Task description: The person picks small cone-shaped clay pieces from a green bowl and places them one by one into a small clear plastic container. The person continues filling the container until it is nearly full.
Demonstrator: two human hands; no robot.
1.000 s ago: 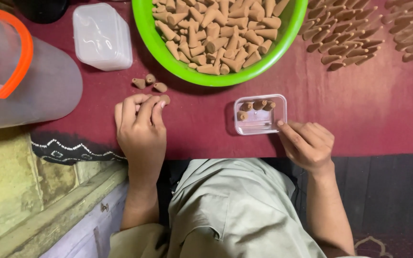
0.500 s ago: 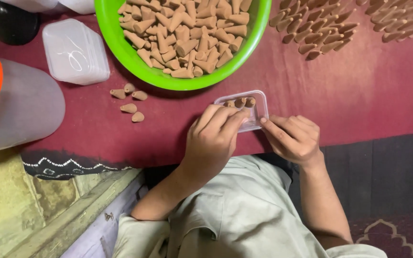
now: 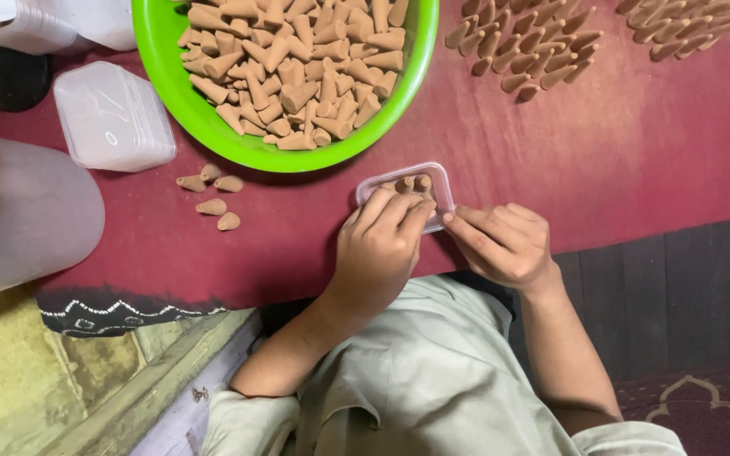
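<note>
At the centre of the frame, the left hand [image 3: 379,247] is reaching its fingers into a small clear plastic box [image 3: 407,187] holding brown incense cones; whether they are pinching a cone cannot be told. The right hand [image 3: 500,245] is steadying the box's lower right corner with its fingertips. Just above, a green bowl [image 3: 166,67] is brimming with cones.

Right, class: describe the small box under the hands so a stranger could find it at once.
Start at the big green bowl of tan cones. Just below its rim, on the maroon cloth, sits the small clear box. Unlike the closed clear box at left, both hands touch it.
</note>
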